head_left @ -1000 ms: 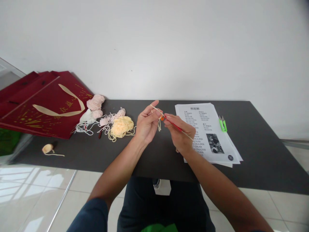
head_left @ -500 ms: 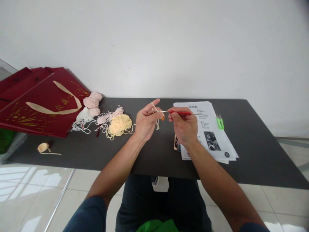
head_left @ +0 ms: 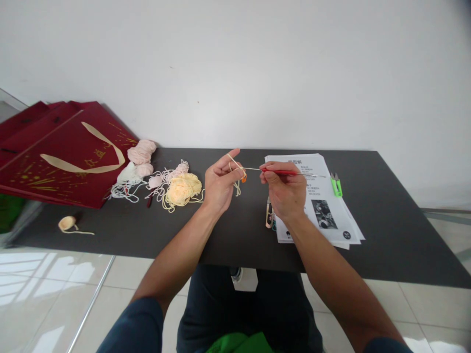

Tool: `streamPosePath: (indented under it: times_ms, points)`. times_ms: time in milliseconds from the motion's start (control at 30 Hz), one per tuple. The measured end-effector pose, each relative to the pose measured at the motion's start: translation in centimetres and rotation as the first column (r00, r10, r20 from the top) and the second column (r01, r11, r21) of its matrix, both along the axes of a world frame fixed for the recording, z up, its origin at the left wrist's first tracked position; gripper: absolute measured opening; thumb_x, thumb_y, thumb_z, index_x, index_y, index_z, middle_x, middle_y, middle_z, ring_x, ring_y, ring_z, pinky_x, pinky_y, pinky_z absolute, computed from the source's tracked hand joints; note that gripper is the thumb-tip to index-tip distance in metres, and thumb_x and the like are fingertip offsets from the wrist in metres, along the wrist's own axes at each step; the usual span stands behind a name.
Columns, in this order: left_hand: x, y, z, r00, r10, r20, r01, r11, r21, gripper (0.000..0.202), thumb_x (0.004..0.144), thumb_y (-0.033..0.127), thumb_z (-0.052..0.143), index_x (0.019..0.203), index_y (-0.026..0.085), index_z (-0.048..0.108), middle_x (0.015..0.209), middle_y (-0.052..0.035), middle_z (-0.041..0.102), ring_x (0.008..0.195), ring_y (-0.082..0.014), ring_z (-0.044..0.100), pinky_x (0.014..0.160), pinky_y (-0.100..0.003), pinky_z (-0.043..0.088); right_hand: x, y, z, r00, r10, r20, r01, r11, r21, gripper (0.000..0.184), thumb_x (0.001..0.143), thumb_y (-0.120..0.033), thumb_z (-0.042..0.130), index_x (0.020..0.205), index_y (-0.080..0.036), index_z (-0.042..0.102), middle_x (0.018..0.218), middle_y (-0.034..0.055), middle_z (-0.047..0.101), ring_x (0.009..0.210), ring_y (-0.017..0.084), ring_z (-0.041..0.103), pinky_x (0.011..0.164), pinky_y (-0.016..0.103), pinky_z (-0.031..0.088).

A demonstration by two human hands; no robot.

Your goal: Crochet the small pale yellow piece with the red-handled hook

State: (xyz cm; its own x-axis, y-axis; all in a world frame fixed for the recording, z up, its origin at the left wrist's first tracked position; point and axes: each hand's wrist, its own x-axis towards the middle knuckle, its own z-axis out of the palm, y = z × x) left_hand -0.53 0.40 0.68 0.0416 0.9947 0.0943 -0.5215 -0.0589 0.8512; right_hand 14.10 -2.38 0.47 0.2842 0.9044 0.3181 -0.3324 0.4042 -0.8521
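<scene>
My left hand [head_left: 221, 182] pinches cream yarn [head_left: 238, 189] between thumb and fingers, with a strand looped over the raised index finger. A small orange stitch marker [head_left: 244, 179] hangs by the thumb. In my right hand [head_left: 287, 189] is a crochet hook with a red grip [head_left: 281, 172], held level like a pen. Its thin metal shaft points left to the yarn at my left fingertips; whether its tip sits in a loop is too small to tell. Left of my left hand lies a pale yellow ball of yarn [head_left: 183, 189], a strand running from it towards that hand.
Pink and white yarn [head_left: 142, 152] lies by dark red gift bags [head_left: 73, 152] at the left. A small cream crocheted piece [head_left: 66, 224] rests near the front left. Under my right hand are printed sheets [head_left: 320, 171], with green thread snips [head_left: 336, 185] and a beige cutter [head_left: 269, 215] beside them.
My right hand has drawn the hook slightly to the right, and more of its shaft shows between the hands. My left hand has shifted a little left, its index finger still raised.
</scene>
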Motion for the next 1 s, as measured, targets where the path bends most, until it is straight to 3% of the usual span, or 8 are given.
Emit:
streamPosePath:
  times_ms: [200, 633, 800, 900, 1000]
  points:
    - [-0.2, 0.0, 0.1, 0.999, 0.000, -0.042, 0.001, 0.999, 0.033, 0.048, 0.063, 0.011, 0.079, 0.109, 0.024, 0.081, 0.067, 0.0044, 0.065, 0.062, -0.0084, 0.054, 0.060, -0.024, 0.043, 0.2, -0.1, -0.1, 0.998, -0.002, 0.055, 0.000, 0.999, 0.034, 0.013, 0.078, -0.031, 0.089, 0.081, -0.029, 0.077, 0.089, -0.0002, 0.077, 0.067, 0.013, 0.066, 0.062, 0.032, 0.055]
    - [-1.0, 0.4, 0.4, 0.982, -0.188, -0.018, 0.188, 0.982, -0.004, 0.043, 0.058, 0.012, 0.069, 0.098, 0.016, 0.084, 0.058, 0.0002, 0.062, 0.054, -0.0090, 0.045, 0.053, -0.025, 0.029, 0.9, 0.2, -0.1, 0.994, 0.103, 0.028, -0.103, 0.994, 0.022, 0.020, 0.075, -0.035, 0.092, 0.081, -0.026, 0.075, 0.086, -0.0001, 0.078, 0.062, 0.011, 0.064, 0.057, 0.028, 0.052]
    - [-1.0, 0.4, 0.5, 0.975, -0.223, 0.011, 0.223, 0.975, -0.020, 0.040, 0.056, 0.013, 0.063, 0.091, 0.014, 0.084, 0.054, -0.0004, 0.059, 0.052, -0.0094, 0.044, 0.054, -0.026, 0.030, 1.0, 0.4, -0.2, 0.988, 0.157, 0.002, -0.157, 0.985, 0.069, 0.019, 0.075, -0.032, 0.092, 0.081, -0.025, 0.075, 0.083, -0.0007, 0.079, 0.060, 0.010, 0.063, 0.054, 0.026, 0.051]
    - [-1.1, 0.5, 0.5, 0.962, -0.268, 0.055, 0.270, 0.962, -0.039, 0.039, 0.057, 0.013, 0.063, 0.089, 0.012, 0.084, 0.052, 0.0004, 0.055, 0.051, -0.0087, 0.043, 0.053, -0.025, 0.031, 1.1, 0.4, 0.1, 0.980, 0.197, -0.040, -0.196, 0.980, 0.026, 0.020, 0.073, -0.032, 0.093, 0.079, -0.025, 0.075, 0.081, -0.0010, 0.078, 0.059, 0.010, 0.063, 0.053, 0.025, 0.051]
    - [-1.1, 0.5, 0.3, 0.953, -0.290, 0.083, 0.294, 0.955, -0.034, 0.037, 0.059, 0.011, 0.065, 0.091, 0.014, 0.084, 0.054, -0.0007, 0.060, 0.052, -0.0091, 0.048, 0.054, -0.025, 0.034, 1.1, 0.5, 0.2, 0.958, 0.251, -0.141, -0.260, 0.964, -0.048, 0.021, 0.073, -0.032, 0.093, 0.080, -0.024, 0.075, 0.081, -0.0015, 0.079, 0.061, 0.008, 0.065, 0.054, 0.021, 0.054]
